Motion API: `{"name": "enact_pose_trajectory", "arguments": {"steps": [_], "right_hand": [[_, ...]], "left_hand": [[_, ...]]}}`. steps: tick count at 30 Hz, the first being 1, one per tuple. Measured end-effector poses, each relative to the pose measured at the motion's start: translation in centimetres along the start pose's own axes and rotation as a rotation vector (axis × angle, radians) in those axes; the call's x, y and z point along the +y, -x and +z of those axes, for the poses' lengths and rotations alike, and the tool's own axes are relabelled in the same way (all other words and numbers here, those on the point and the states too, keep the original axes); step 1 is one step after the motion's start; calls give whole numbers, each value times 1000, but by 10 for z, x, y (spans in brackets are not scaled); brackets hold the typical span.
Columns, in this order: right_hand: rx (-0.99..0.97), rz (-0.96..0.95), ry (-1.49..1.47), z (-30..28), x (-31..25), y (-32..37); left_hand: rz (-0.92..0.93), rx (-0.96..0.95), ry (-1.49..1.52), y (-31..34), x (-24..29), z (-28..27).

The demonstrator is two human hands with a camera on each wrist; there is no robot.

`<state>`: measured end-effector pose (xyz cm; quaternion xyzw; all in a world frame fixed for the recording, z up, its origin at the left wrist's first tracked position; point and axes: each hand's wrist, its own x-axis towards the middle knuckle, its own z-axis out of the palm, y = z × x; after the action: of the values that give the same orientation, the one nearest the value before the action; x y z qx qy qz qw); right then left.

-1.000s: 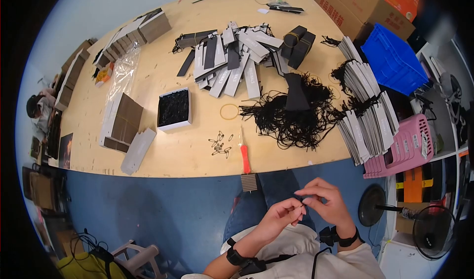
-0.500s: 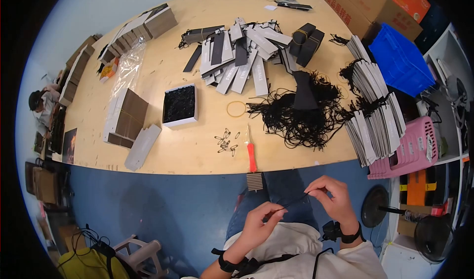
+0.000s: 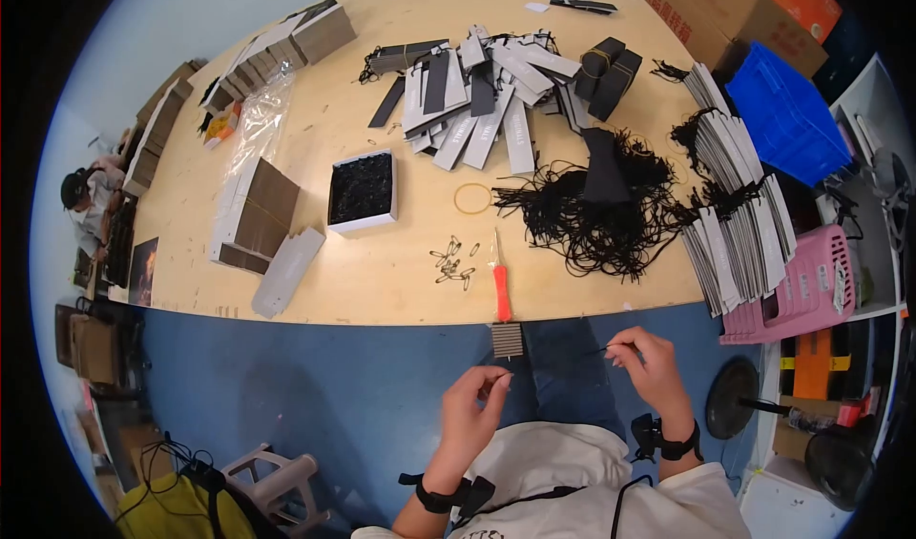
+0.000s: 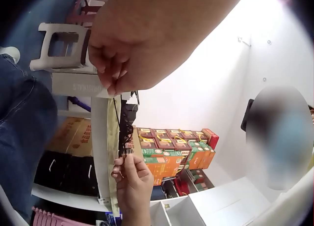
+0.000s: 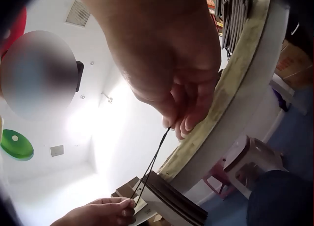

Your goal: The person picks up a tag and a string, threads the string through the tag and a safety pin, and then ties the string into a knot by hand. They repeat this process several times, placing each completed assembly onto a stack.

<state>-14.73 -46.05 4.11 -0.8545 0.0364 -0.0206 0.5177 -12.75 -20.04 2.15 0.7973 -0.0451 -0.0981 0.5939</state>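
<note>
A thin black cord (image 5: 155, 159) is stretched between the two hands in the right wrist view. My left hand (image 3: 469, 413) pinches one end between thumb and fingertips, in front of the table edge. At the cord's other end my right hand (image 3: 653, 372) pinches it, to the right and slightly farther up. In the left wrist view the left hand (image 4: 120, 54) is near the camera and the right hand (image 4: 133, 186) lies beyond it. An orange-handled tool (image 3: 502, 293) lies at the table's front edge, beyond the hands.
On the table (image 3: 401, 296) are metal pins (image 3: 452, 264), a box of black pieces (image 3: 363, 190), a heap of black cords (image 3: 611, 224), grey tags (image 3: 485, 124) and stacked cards (image 3: 256, 205). A pink basket (image 3: 797, 286) and a blue crate (image 3: 787, 114) stand at right.
The hands have moved apart from being close together. My left hand has gone left, my right hand slightly up, and the cord now spans between them.
</note>
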Motion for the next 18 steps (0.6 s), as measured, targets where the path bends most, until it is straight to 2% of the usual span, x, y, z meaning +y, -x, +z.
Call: {"name": "enact_pose_trajectory", "arguments": {"steps": [2, 12, 18], "right_hand": [[-16, 8, 6, 0, 2, 2], [32, 17, -15, 1, 8, -2], [36, 22, -91, 9, 16, -2]], "left_hand": [[-4, 73, 2, -2, 0, 4], [89, 200, -1, -9, 1, 18], [152, 372, -144, -8, 0, 28]]}}
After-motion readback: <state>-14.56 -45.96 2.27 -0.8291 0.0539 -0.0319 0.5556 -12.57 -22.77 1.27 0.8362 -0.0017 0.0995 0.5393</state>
